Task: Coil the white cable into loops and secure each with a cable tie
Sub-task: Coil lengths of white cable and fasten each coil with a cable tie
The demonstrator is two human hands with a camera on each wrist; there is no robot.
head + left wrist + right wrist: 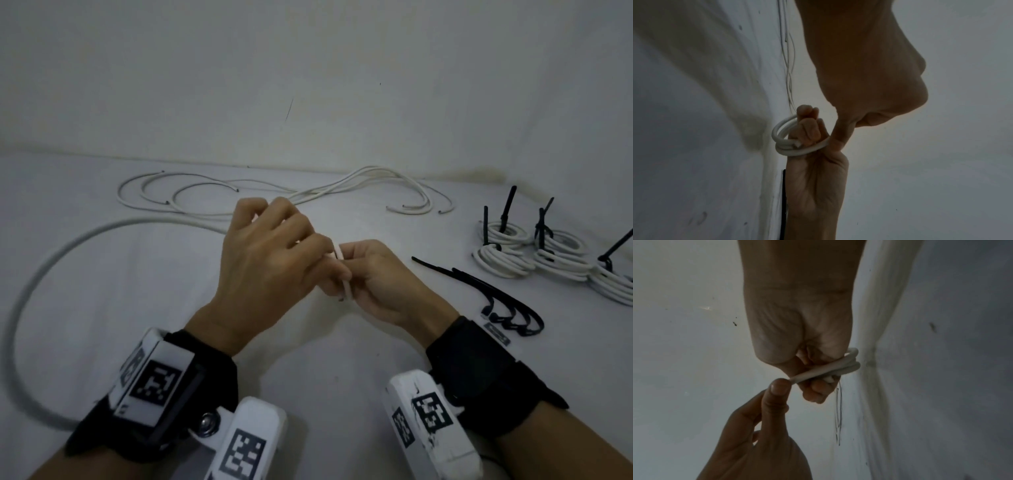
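Both hands, left hand (270, 260) and right hand (380, 281), pinch the white cable (789, 146) coiled between them.

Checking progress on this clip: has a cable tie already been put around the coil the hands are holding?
No: in the left wrist view the small white coil shows bare white loops, with no black tie around them.

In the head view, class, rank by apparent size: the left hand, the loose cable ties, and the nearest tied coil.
1. left hand, nearest the camera
2. loose cable ties
3. nearest tied coil, cropped, so unsure
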